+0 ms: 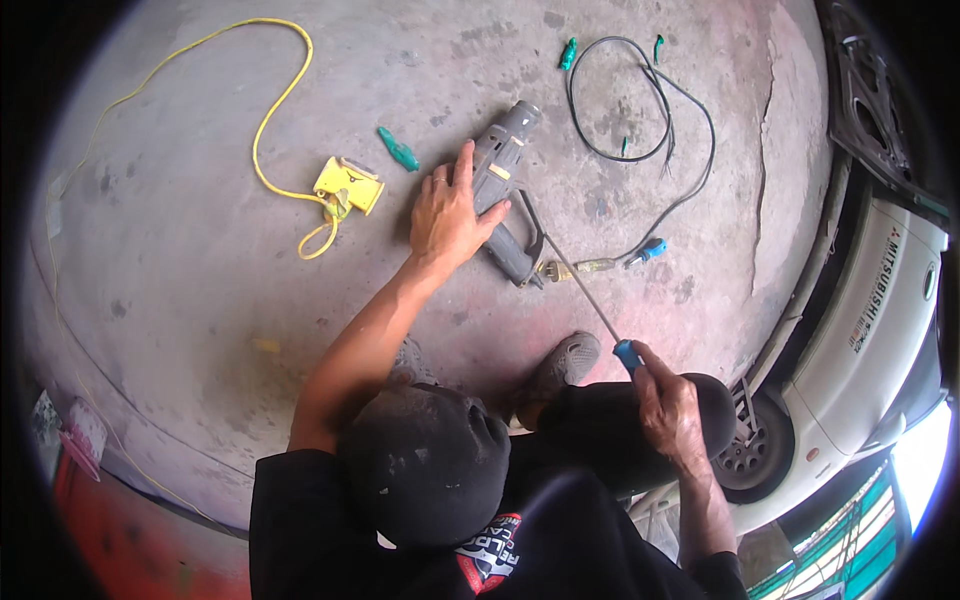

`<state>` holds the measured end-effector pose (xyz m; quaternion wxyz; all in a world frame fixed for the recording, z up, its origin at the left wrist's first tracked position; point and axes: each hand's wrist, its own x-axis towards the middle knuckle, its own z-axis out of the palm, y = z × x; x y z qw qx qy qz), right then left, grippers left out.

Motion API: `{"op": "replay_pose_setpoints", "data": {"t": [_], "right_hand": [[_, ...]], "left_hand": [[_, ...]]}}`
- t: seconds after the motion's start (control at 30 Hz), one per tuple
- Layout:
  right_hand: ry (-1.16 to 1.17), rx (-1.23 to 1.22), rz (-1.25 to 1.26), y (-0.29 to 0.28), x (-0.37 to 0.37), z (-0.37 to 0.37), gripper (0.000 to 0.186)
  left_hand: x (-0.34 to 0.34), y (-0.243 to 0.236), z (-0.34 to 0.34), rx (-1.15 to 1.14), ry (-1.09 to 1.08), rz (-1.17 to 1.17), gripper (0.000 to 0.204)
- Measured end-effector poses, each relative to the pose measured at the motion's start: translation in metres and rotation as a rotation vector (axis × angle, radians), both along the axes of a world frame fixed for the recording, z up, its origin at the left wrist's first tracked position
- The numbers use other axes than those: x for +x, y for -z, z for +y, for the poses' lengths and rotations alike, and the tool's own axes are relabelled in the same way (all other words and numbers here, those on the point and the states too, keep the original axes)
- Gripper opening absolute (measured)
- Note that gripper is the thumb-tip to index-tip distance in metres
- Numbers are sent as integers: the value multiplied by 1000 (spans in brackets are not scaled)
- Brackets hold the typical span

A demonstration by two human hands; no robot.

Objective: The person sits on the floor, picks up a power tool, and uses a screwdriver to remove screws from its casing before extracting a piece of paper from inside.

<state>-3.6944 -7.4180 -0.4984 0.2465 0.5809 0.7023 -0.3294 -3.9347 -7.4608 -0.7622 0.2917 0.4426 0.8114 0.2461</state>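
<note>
A dark grey handheld power tool (495, 175) with a round nose and a looped rear handle lies on the concrete floor. My left hand (447, 218) rests over its body, thumb on one side and fingers on the other, pressing it down. In my right hand (668, 405) is the blue handle of a long screwdriver (585, 290). Its thin shaft slants up and left to the tool's side near the handle; I cannot tell exactly what the tip touches. Beside the tool's rear end lie a yellowish cord piece (560, 271) and a small blue-handled tool (650, 250).
A black cable (712, 150) loops across the floor at the upper right, near green scraps (568, 54). Another green scrap (398, 150) lies left of the tool. Further left sits a yellow box (350, 188) on a yellow cord (262, 130). A pale car (860, 320) stands at the right.
</note>
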Motion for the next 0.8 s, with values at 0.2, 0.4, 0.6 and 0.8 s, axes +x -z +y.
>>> {"op": "replay_pose_setpoints", "data": {"t": [0.2, 0.4, 0.6, 0.8], "right_hand": [[935, -371, 148, 3, -8, -16, 47], [1395, -481, 316, 3, -13, -8, 47], [1143, -496, 235, -3, -36, 57, 53], [824, -469, 0, -8, -77, 88, 56]], "left_hand": [[-1, 1, 2, 43, -16, 11, 94], [-1, 0, 3, 37, -10, -10, 95], [-5, -2, 3, -21, -6, -87, 94], [-4, 1, 3, 57, -12, -23, 93]]}}
